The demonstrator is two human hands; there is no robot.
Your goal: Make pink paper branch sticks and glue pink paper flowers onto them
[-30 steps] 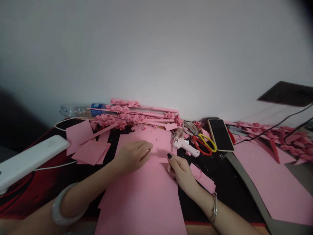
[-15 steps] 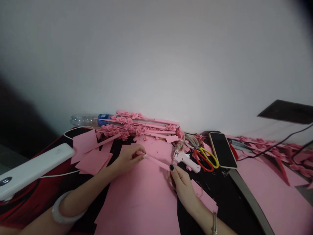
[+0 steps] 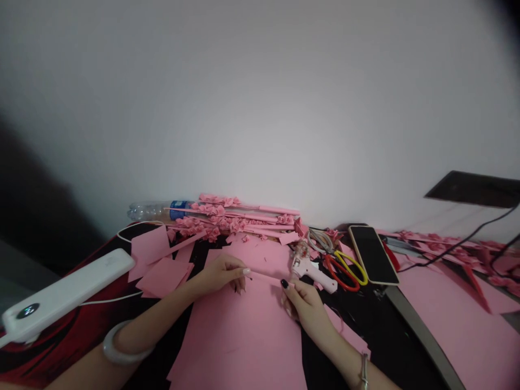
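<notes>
The left hand (image 3: 223, 272) was found nearly closed, thumb and forefinger pinched together at one end of a narrow pink paper strip (image 3: 266, 280), its other fingers loosely curled. The right hand (image 3: 305, 310) was likewise closed in a pinch on the strip's opposite end, a dark-nailed digit uppermost. The strip was stretched between the two hands, above a stack of pink sheets (image 3: 244, 341) laid on the dark-covered counter (image 3: 390, 336); whether it touched the top sheet could not be told. Just beyond the right hand lay a pale glue gun (image 3: 314, 272), with red-and-yellow-handled scissors (image 3: 361, 269) beside it and a phone (image 3: 374, 254) farther right. Pink paper flowers (image 3: 215, 222) were heaped along the wall, near a clear bottle (image 3: 150, 210) on its side. Smaller pink squares (image 3: 164, 276) lay left of the stack, close to a white elongated device (image 3: 77, 290).
</notes>
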